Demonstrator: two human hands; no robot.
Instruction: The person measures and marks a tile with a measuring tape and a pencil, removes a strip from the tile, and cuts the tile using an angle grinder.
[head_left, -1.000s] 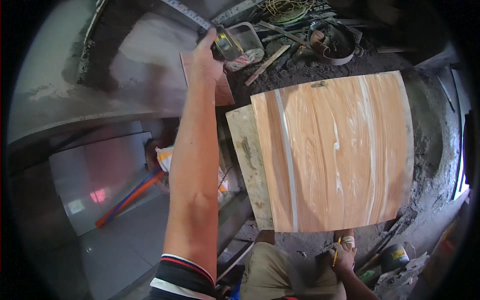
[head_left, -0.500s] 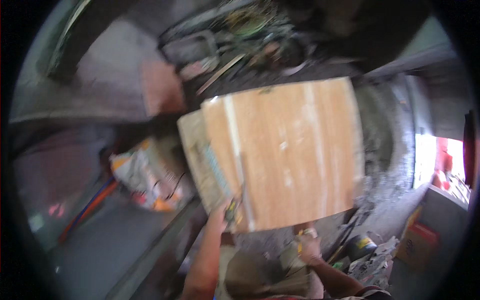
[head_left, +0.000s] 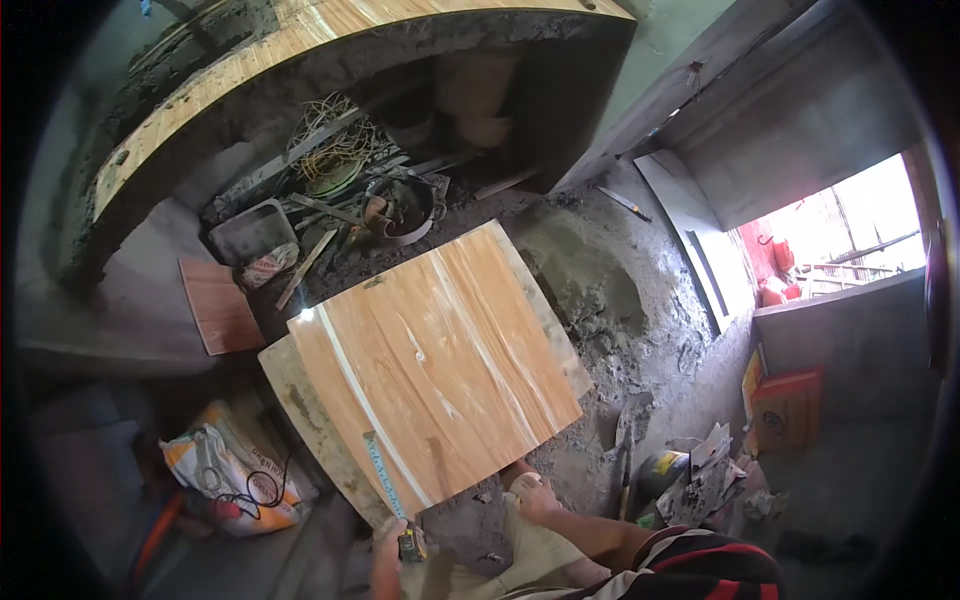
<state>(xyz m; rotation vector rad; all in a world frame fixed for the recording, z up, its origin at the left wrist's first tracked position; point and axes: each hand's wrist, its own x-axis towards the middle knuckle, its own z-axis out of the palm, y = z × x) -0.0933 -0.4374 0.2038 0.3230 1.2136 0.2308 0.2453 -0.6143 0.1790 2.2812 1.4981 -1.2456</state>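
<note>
A wood-patterned tile (head_left: 440, 365) with white streaks lies on a grey, mortar-stained slab (head_left: 310, 430) that sticks out along its left and right edges. My left hand (head_left: 387, 548) grips a tape measure (head_left: 410, 546) at the tile's near left corner. Its pale blue blade (head_left: 380, 475) reaches a short way over the tile, close to the left white streak. My right hand (head_left: 535, 497) is by the tile's near edge above my knee, fingers curled in; what they hold, if anything, is hidden.
A bag (head_left: 240, 470) with a black cable stands left. Beyond the tile are a grey tray (head_left: 250, 235), a bucket (head_left: 405, 215) and wood strips under a curved counter (head_left: 400, 12). At right are wet mortar (head_left: 580, 280), a trowel (head_left: 628, 420) and a red-brown box (head_left: 787, 410).
The view has swung and steadied, so the tile appears lower, further left and turned. My left hand still holds the tape measure; my right hand remains by the near edge.
</note>
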